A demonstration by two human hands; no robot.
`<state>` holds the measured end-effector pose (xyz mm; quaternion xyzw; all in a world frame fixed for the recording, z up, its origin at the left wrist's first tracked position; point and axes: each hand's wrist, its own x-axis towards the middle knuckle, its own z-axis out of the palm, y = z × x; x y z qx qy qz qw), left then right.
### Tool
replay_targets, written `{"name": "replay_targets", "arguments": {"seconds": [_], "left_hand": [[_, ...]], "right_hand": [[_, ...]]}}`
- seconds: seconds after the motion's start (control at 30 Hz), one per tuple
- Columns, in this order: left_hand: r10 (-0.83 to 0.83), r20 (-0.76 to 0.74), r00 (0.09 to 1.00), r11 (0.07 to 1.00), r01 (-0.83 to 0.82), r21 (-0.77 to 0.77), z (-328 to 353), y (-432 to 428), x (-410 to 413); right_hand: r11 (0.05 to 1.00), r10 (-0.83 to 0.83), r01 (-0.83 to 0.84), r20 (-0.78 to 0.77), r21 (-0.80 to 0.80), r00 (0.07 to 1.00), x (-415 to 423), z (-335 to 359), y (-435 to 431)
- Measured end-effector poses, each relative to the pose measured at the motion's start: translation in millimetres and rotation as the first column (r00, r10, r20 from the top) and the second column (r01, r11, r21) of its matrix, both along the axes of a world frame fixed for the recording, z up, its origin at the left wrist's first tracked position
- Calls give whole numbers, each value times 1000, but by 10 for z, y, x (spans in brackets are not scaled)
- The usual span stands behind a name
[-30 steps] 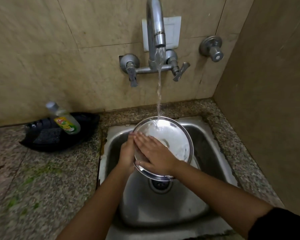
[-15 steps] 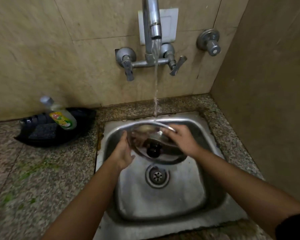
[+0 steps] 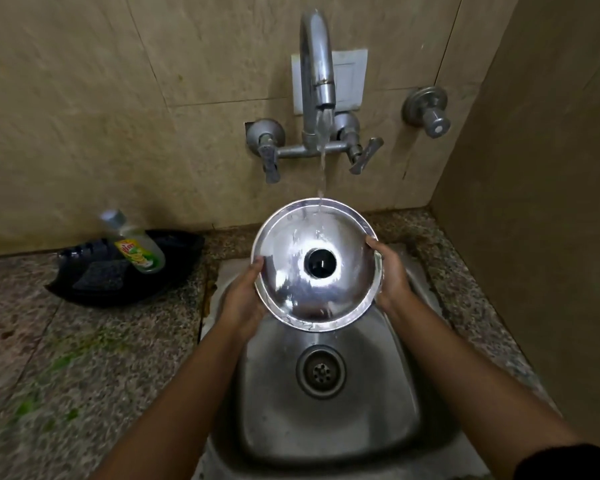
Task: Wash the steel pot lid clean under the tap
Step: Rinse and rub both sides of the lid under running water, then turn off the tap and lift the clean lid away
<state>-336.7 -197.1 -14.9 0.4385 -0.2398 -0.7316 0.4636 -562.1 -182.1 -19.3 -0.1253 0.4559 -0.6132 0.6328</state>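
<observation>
The round steel pot lid (image 3: 291, 271) with a black knob (image 3: 320, 263) at its centre faces me, tilted up over the sink (image 3: 326, 420). Water runs from the tap (image 3: 317, 71) and strikes the lid's upper edge, then spreads down its top side. My left hand (image 3: 243, 299) grips the lid's left rim, thumb on the front. My right hand (image 3: 390, 275) grips the right rim the same way. Most of my fingers are hidden behind the lid.
A green dish-soap bottle (image 3: 134, 244) leans in a black tray (image 3: 118, 275) on the granite counter (image 3: 66, 358) left of the sink. Two tap handles and a separate valve (image 3: 428, 110) stick out of the tiled wall. A side wall closes in on the right.
The lid has been flipped from its soapy underside to its knob side, then raised and tilted toward me under the stream. My right hand shifted from rubbing the lid's face to holding its right rim.
</observation>
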Motion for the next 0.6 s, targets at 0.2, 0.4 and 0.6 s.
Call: {"name": "replay_targets", "arguments": {"seconds": [0.2,0.4,0.6], "left_hand": [[-94,122,988,991,105,-81,160,6,-331],[-87,232,969,976,130,-174,284,18,-400],[-11,238,971,985,51,-163,290,74,-166]], "right_hand": [[942,-326,321,-479,-95,815,-298,129,-65],[949,-313,141,-798,-281,515,-256,582,-263],[921,-378,103,-804,-375,459,49,891,-512]]}}
